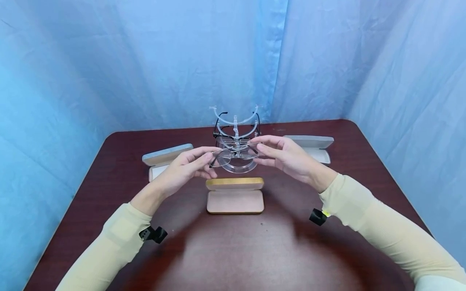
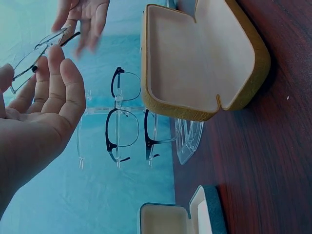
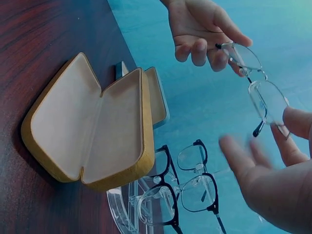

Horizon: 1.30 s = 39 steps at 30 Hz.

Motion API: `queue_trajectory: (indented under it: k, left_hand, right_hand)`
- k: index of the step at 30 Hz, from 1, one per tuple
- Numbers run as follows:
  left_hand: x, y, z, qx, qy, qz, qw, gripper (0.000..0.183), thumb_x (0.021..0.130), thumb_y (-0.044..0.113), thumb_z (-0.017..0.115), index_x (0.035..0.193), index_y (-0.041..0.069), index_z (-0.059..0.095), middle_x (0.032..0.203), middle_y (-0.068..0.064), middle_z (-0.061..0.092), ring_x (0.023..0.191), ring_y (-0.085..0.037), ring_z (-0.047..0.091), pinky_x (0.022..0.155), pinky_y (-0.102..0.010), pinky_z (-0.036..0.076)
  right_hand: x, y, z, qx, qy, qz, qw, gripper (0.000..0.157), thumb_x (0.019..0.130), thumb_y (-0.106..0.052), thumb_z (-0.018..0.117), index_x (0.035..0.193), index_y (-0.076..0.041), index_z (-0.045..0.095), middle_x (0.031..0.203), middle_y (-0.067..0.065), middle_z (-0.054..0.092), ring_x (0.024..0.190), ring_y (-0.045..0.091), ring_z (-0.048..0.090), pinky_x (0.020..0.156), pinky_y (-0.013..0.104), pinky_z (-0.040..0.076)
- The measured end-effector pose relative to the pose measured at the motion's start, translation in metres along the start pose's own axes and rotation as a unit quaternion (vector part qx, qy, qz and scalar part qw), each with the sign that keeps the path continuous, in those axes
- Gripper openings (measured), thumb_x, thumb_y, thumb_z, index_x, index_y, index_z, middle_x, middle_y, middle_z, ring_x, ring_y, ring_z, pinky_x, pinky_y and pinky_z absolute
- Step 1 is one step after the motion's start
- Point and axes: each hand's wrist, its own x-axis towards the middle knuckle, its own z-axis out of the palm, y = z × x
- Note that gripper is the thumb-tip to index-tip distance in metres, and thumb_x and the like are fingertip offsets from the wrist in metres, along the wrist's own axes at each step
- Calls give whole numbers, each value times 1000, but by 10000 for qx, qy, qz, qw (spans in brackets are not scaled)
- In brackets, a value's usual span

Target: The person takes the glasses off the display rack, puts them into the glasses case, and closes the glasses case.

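Both hands hold one pair of thin metal-framed eyeglasses (image 1: 222, 159) between them, in the air above and behind an open gold glasses case (image 1: 235, 202). My left hand (image 1: 183, 166) pinches one end of the frame between thumb and fingers. At the other end, my right hand (image 1: 285, 155) grips the rim with its thumb and a finger, while some of its other fingers are spread and blurred in the right wrist view. Dark tips show on the temples. Behind the eyeglasses stands a clear display stand (image 1: 238, 169), partly hidden by them, carrying dark-framed glasses (image 2: 111, 131).
An open blue-grey case (image 1: 168, 155) lies at the left, partly covered by the left hand. Another open grey case (image 1: 309, 141) sits at the right, behind the right hand. Blue curtains (image 1: 182, 60) enclose the dark red wooden table (image 1: 255, 254).
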Motion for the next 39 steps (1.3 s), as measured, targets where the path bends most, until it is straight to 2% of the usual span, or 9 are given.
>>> queue_trajectory:
  k: [5, 10, 16, 19, 23, 26, 31, 35, 39]
  left_hand:
    - [0, 1, 1, -163, 86, -19, 9998, 45, 109, 33, 49, 145, 6, 53, 114, -18, 62, 91, -28, 69, 87, -38, 58]
    - [0, 2, 3, -238, 58, -76, 9997, 46, 110, 33, 46, 147, 5, 50, 113, -15, 64, 89, -25, 69, 85, -37, 58]
    - [0, 4, 5, -244, 69, -140, 9996, 46, 110, 32, 45, 147, 5, 50, 112, -16, 62, 88, -25, 69, 84, -36, 57]
    - [0, 4, 5, -208, 46, -177, 9996, 47, 110, 33, 45, 147, 4, 50, 112, -17, 62, 89, -27, 69, 84, -37, 57]
    - [0, 2, 5, -134, 7, -210, 9997, 48, 110, 37, 46, 144, 5, 52, 112, -16, 63, 91, -30, 68, 86, -38, 57]
    - [0, -1, 5, -176, -7, -226, 9996, 46, 110, 36, 46, 143, 5, 54, 109, -16, 63, 91, -30, 68, 86, -38, 57]
    - [-2, -10, 8, -255, -116, -356, 9990, 43, 110, 31, 45, 139, 1, 56, 106, -17, 64, 87, -27, 69, 85, -44, 58]
    - [-5, -18, 11, -92, -142, -530, 9985, 41, 110, 30, 47, 137, 1, 59, 104, -17, 66, 85, -30, 67, 79, -41, 59]
    - [-8, -24, 15, 559, -78, -663, 9962, 35, 108, 28, 53, 127, 2, 66, 95, -13, 68, 79, -35, 67, 62, -33, 58]
  right_hand:
    - [-3, -1, -1, -44, -140, 90, 9999, 35, 104, -13, 60, 136, 1, 56, 134, 18, 62, 113, 34, 67, 99, 45, 52]
    - [-3, -2, -2, 61, -195, 112, 9997, 37, 104, -11, 60, 137, 4, 55, 129, 14, 65, 114, 36, 67, 99, 47, 52]
    - [-3, 0, -4, 44, -232, 117, 9997, 39, 103, -10, 61, 139, 6, 55, 128, 18, 64, 116, 39, 65, 99, 51, 51]
    - [-4, 2, -8, -249, -239, 155, 9993, 42, 102, -10, 62, 139, 7, 54, 130, 20, 64, 115, 40, 65, 98, 52, 51]
    - [-7, 4, -13, -937, -346, 220, 9947, 43, 101, -12, 65, 137, 8, 56, 130, 20, 65, 112, 41, 67, 94, 51, 54]
    - [-9, 5, -16, -1307, -620, 313, 9890, 42, 101, -14, 66, 135, 8, 58, 127, 21, 66, 109, 40, 69, 91, 50, 56]
    - [-12, 9, -20, -1590, -1031, 582, 9802, 44, 101, -16, 66, 136, 10, 57, 125, 21, 68, 107, 43, 69, 90, 49, 57]
    - [-15, 13, -22, -1728, -1142, 705, 9758, 46, 101, -17, 66, 136, 11, 56, 122, 23, 68, 109, 50, 64, 90, 51, 56]
    - [-17, 18, -25, -1767, -1192, 788, 9738, 43, 100, -17, 67, 134, 9, 59, 120, 22, 69, 107, 47, 66, 91, 55, 54]
